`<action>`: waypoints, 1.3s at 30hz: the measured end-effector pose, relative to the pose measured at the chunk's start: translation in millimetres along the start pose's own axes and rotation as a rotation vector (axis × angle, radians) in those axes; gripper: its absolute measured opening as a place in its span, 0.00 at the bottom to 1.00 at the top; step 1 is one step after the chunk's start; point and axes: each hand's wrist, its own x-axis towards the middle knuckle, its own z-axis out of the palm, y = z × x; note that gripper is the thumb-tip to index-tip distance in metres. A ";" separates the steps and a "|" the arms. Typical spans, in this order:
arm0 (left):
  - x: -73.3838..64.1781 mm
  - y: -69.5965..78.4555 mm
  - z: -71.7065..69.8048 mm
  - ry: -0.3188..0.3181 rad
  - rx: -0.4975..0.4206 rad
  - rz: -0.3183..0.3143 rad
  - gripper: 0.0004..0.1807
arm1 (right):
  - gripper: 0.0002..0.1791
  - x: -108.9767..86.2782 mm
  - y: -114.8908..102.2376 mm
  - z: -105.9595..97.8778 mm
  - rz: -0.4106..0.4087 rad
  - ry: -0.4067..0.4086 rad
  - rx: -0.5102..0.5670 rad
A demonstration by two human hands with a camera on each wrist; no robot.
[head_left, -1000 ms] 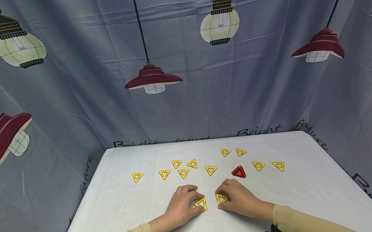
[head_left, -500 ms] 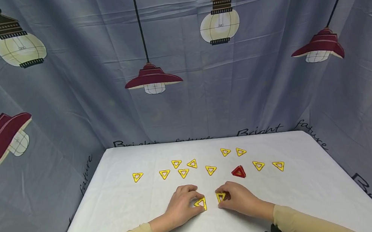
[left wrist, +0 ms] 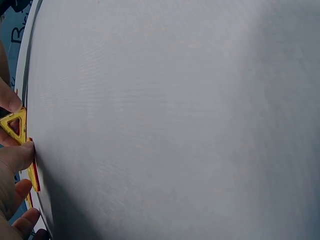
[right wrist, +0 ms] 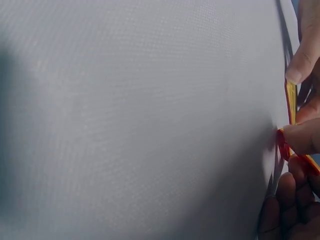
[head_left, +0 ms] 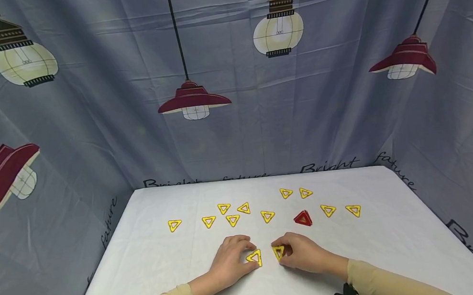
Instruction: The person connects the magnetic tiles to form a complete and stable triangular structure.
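Note:
My left hand (head_left: 231,260) holds a yellow triangular frame tile (head_left: 259,258) between thumb and forefinger, its flat side facing right. In the left wrist view, the thumb lies on this tile (left wrist: 33,172), whose edge is red. Across a narrow gap, my right hand (head_left: 307,253) pinches a second yellow triangular tile (head_left: 278,247), with one corner pointing down toward me. The right wrist view catches the fingertips of both hands at its right edge, with red and yellow tile edges between them. Part of the right tile is hidden behind the fingers.
Several yellow triangular tiles (head_left: 268,212) lie scattered on the white table (head_left: 154,271) beyond the hands. Among them sits a red triangular piece (head_left: 303,218). A grey-blue curtain (head_left: 236,142) printed with lamps hangs around the table.
My right hand has shifted slightly left, and its fingers have turned the tile so that one corner points down. The left hand and its tile have barely moved.

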 end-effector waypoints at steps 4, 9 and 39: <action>0.3 -0.4 0.8 0.004 -0.008 -0.007 0.16 | 0.23 0.2 -1.7 0.0 0.035 0.000 0.053; 1.2 -0.1 2.1 0.012 -0.015 -0.011 0.15 | 0.23 1.4 -4.8 -0.2 0.071 0.022 0.106; 13.8 6.5 10.2 0.035 0.029 0.000 0.15 | 0.22 15.1 -14.2 13.3 0.010 0.053 0.166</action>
